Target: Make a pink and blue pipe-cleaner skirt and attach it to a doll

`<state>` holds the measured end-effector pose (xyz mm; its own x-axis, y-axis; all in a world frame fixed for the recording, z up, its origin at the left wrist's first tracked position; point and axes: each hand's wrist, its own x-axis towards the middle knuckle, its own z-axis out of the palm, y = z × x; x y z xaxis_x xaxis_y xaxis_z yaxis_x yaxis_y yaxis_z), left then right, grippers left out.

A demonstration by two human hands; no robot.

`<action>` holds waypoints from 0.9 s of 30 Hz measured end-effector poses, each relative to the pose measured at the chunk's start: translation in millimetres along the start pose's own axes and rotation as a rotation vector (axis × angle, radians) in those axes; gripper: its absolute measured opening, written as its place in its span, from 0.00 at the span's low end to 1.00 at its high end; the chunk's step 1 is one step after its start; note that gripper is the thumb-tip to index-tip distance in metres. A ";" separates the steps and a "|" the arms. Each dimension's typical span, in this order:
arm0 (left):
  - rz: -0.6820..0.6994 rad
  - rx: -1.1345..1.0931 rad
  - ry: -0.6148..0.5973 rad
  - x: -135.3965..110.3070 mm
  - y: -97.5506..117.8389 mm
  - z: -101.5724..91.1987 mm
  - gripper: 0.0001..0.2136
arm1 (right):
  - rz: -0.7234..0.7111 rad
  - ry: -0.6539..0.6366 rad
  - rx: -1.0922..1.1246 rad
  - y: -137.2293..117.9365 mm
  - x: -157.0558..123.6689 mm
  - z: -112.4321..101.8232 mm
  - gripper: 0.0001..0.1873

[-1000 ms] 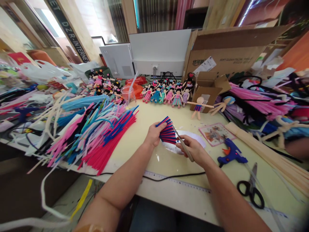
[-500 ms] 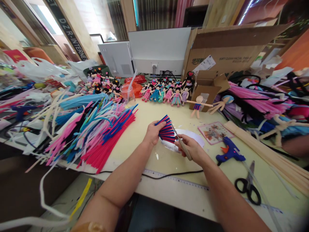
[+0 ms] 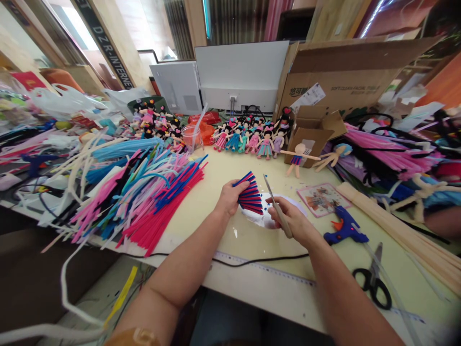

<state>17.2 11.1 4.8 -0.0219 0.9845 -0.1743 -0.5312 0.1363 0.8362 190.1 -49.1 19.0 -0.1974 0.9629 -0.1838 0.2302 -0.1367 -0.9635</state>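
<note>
My left hand (image 3: 228,198) is closed on the narrow end of a fan of red and blue pipe cleaners (image 3: 249,194), held just above a white paper disc (image 3: 266,217) on the yellow table (image 3: 223,168). My right hand (image 3: 293,221) grips a thin tool with a tan handle and a metal blade (image 3: 275,206). Its tip points up and away, a little to the right of the fan and not touching it.
A big heap of loose pipe cleaners (image 3: 144,192) fills the left. Rows of small dolls (image 3: 248,137) stand at the back by cardboard boxes (image 3: 313,134). A blue glue gun (image 3: 345,228), scissors (image 3: 374,283), a printed card (image 3: 320,198) and a black cable (image 3: 252,262) lie to the right and front.
The tool's blade has lifted off the fan's right edge and moved slightly right. My left hand and the fan have stayed almost still.
</note>
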 end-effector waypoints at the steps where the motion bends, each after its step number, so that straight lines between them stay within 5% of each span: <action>1: -0.003 0.001 -0.005 -0.3 0.2 0.0 0.18 | -0.019 -0.010 -0.014 -0.3 -0.1 -1.0 0.25; 11: -0.069 0.001 -0.067 -8.6 3.7 6.3 0.17 | -0.101 -0.087 -0.069 11.2 2.9 -4.6 0.24; 27: -0.123 -0.014 -0.109 -9.3 1.5 4.9 0.17 | 0.004 -0.080 0.109 7.3 2.4 -2.7 0.28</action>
<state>20.8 2.7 10.2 0.1356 0.9666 -0.2174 -0.5356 0.2562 0.8047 193.9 -47.2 12.1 -0.2729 0.9413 -0.1986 0.1268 -0.1695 -0.9773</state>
